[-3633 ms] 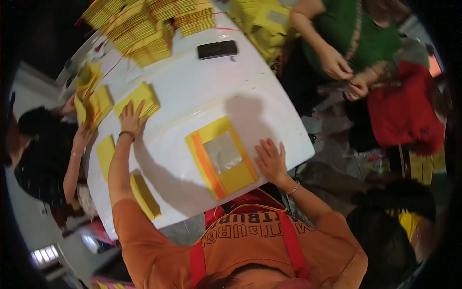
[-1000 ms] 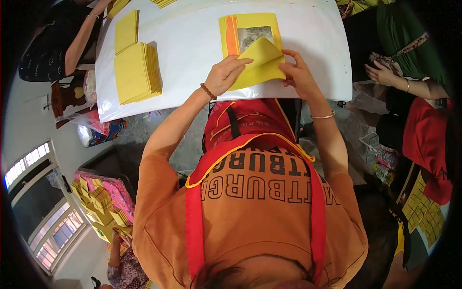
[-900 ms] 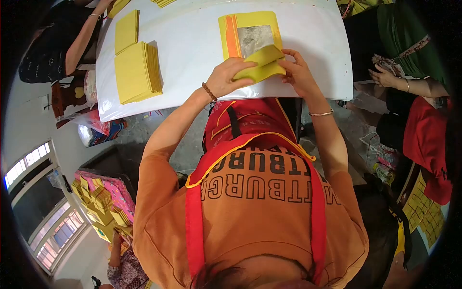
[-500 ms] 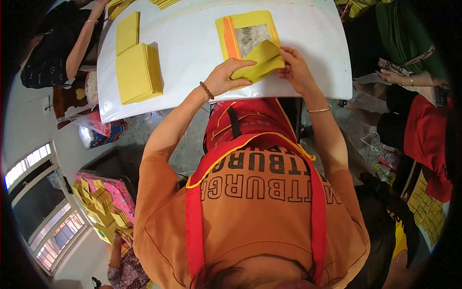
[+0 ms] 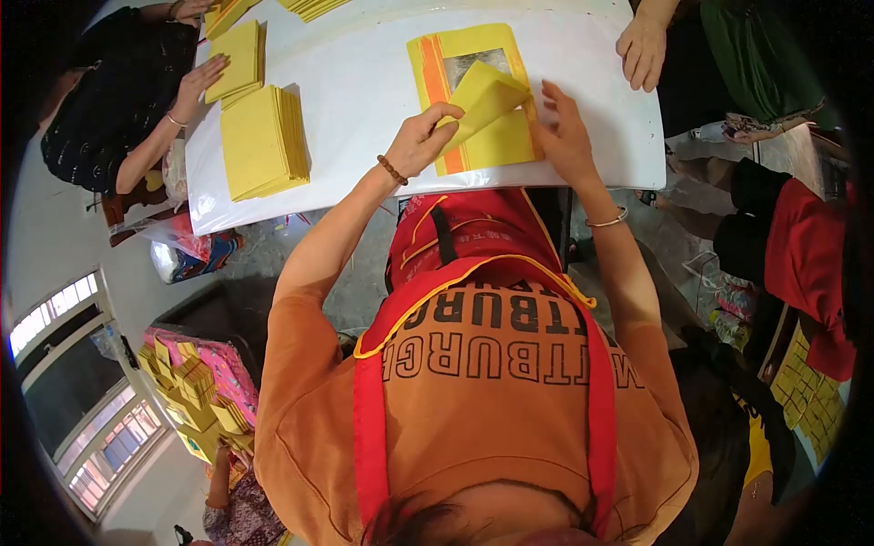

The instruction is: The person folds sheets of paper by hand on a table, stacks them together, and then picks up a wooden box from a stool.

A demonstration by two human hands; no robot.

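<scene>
On the white table before me lies a larger yellow paper piece (image 5: pixel 505 150) with an orange strip (image 5: pixel 431 68) down its left side and a dark grey, silvery patch (image 5: pixel 462 65) near the top. My left hand (image 5: pixel 421 144) pinches a thinner yellow sheet (image 5: pixel 484 96) between thumb and fingers, raised at a slant over that piece and partly covering the grey patch. At the right edge of the paper, my right hand (image 5: pixel 566 141) has its fingers apart, with nothing visibly in them. Some of its fingertips are near the raised sheet's right corner.
Left on the white table (image 5: pixel 364 55) stand a thick stack of yellow papers (image 5: pixel 259 146) and another stack (image 5: pixel 241 50) under a co-worker's hand (image 5: pixel 202 80). A second person's hand (image 5: pixel 644 53) rests at the right edge. More yellow papers (image 5: pixel 191 387) lie lower left.
My right hand has let go of the thin sheet and moved slightly right. The sheet is tilted up, showing more paper beneath. Co-workers' hands have come to the left stack and right table edge.
</scene>
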